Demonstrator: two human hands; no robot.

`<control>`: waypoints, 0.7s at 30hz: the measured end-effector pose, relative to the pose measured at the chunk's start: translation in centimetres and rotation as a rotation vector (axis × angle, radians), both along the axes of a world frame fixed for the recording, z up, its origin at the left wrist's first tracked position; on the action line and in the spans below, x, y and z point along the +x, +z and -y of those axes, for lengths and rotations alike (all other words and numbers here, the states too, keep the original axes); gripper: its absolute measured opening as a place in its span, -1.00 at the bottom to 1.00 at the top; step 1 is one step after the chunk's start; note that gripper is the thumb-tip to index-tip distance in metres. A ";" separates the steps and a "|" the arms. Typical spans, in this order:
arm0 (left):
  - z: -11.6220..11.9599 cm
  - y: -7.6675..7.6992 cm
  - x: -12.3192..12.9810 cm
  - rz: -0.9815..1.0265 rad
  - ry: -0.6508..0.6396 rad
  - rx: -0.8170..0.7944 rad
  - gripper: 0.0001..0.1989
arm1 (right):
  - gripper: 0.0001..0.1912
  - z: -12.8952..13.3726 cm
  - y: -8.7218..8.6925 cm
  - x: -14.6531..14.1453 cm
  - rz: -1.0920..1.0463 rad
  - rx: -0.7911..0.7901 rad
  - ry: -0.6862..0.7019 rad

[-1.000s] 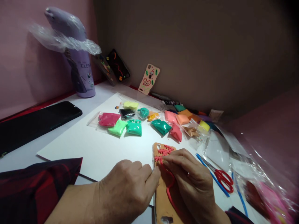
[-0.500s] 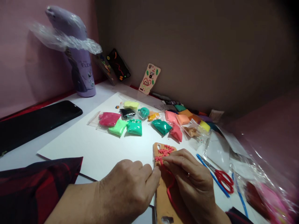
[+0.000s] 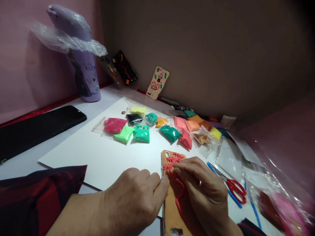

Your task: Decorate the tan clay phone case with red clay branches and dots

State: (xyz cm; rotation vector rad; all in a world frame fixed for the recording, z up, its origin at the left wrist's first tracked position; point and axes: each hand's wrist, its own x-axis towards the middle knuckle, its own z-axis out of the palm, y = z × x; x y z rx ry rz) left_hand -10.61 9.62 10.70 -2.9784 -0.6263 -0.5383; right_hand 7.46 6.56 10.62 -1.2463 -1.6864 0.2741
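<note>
An orange-brown covered phone case lies upright in the view at the bottom centre. Coral-red clay bits form a branching pattern near its top, and a long red clay strand curves down its middle. My left hand is closed at the case's left edge, thumb and finger pressed together beside the strand; what they hold, if anything, is hidden. The fingertips of my right hand pinch at the strand's upper end, just below the pattern.
Bagged clay in many colours, such as a green pack, lies behind the case. Red-handled scissors and blue strips are at the right. A black phone and a purple bottle stand left. A decorated case leans on the wall.
My right hand has shifted slightly right, its fingertips a little higher and farther from my left thumb. My left hand has stayed in place.
</note>
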 end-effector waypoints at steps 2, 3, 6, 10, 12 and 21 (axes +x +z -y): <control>0.0 0.0 0.0 -0.003 -0.006 -0.012 -0.77 | -0.90 0.0 -0.1 0.2 0.008 -0.013 0.010; 0.0 0.0 0.0 -0.009 -0.009 -0.014 -0.78 | -0.90 0.0 -0.2 0.2 0.018 -0.020 0.014; 0.2 0.1 -0.1 -0.026 -0.003 -0.013 -0.77 | -0.89 -0.1 -0.1 0.3 0.043 -0.024 0.027; 0.2 0.0 -0.2 -0.041 0.004 -0.015 -0.76 | -0.88 0.0 0.0 0.3 0.036 -0.023 0.038; 0.2 0.0 -0.1 -0.037 -0.015 -0.022 -0.77 | -0.89 0.1 -0.3 0.4 0.025 -0.033 0.036; -0.1 -0.2 -0.1 -0.079 -0.026 -0.091 -0.76 | -0.93 1.0 -0.2 2.0 -0.048 0.007 -0.237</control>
